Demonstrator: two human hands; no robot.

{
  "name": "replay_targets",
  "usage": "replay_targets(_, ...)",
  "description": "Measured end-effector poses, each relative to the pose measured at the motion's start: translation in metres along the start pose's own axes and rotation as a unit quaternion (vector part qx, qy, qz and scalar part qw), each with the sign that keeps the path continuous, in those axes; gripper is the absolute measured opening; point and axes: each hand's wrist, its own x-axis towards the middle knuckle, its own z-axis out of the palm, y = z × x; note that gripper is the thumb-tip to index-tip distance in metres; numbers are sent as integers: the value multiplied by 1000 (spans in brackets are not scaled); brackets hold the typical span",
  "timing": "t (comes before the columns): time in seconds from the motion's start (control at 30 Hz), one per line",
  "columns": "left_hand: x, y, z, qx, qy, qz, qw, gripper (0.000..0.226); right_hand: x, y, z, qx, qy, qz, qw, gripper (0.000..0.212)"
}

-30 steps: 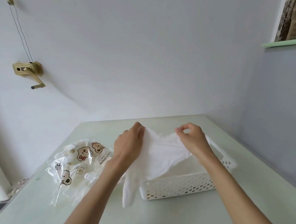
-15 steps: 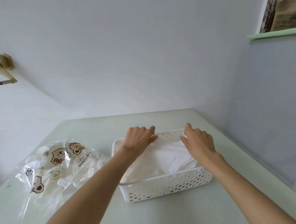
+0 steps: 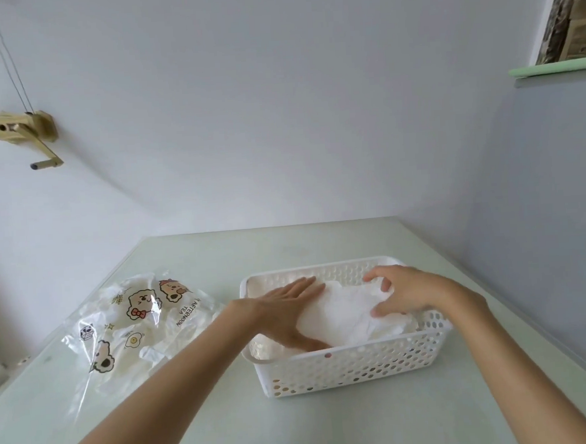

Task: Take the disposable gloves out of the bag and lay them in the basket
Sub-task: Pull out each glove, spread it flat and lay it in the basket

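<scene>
I saw the gloves (image 3: 342, 316) lying in the white basket (image 3: 348, 366), which stood on the table (image 3: 228, 414). My left hand (image 3: 287, 313) lay flat on their left side, fingers straight and pressing down; its palm hid what was beneath. My right hand (image 3: 405, 292) sat over their right end with fingers curled, seemingly pinching the edge, though the fingertips were partly hidden. How many gloves were stacked I could not tell; the white layers blurred together. The bag (image 3: 133, 322) lay just left of the basket, crumpled and clear, with pale shapes inside that I could not make out. Both forearms ran off the bottom edge.
</scene>
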Motion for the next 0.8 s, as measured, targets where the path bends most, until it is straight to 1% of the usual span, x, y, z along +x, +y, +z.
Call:
replay_targets(0.03, 1, -2, 3, 5, -14, -12, 1000, 108, 4, 0, 5, -45, -41, 25, 998, 74)
replay_targets(0.07, 2, -3, 5, 7, -23, -20, 1000, 109, 8, 1, 9, -69, -64, 46, 994, 84)
replay_targets(0.1, 3, -3, 6, 10, -29, -26, 999, 109, 12, 4, 14, -76, -74, 59, 993, 89)
replay_targets(0.27, 12, -2, 10, 31, -56, -48, 997, 110, 23, 7, 25, -111, -80, 67, 988, 92)
replay_targets(0.37, 3, 2, -1, 7, -13, -40, 999, 108, 17, 2, 16, -108, -76, 73, 989, 92)
replay_targets(0.43, -14, 4, -15, -32, 35, -33, 998, 102, 6, -2, 6, -110, -54, 65, 990, 85)
replay_targets(0.47, -25, 3, -22, -57, 61, -35, 996, 94, 0, -4, 2, -109, -38, 60, 992, 79)
replay_targets(0.53, -57, -6, -31, -99, 123, -53, 986, 71, -14, -13, -4, -106, -4, 51, 993, 69)
replay_targets(0.6, -91, -23, -32, -115, 190, -97, 970, 52, -26, -27, -3, -92, 34, 33, 995, 65)
replay_targets(0.67, -126, -43, -25, -124, 233, -176, 948, 49, -36, -49, 6, -65, 53, -9, 996, 60)
replay_targets(0.7, -141, -53, -20, -124, 226, -221, 940, 52, -41, -62, 13, -52, 54, -37, 996, 56)
replay_targets(0.73, -154, -62, -15, -124, 200, -261, 936, 57, -44, -77, 22, -39, 58, -66, 995, 52)
replay_targets(0.77, -165, -71, -11, -128, 159, -298, 932, 60, -47, -93, 31, -29, 68, -97, 992, 47)
replay_targets(0.8, -172, -79, -8, -139, 120, -323, 928, 59, -49, -108, 39, -19, 86, -127, 988, 41)
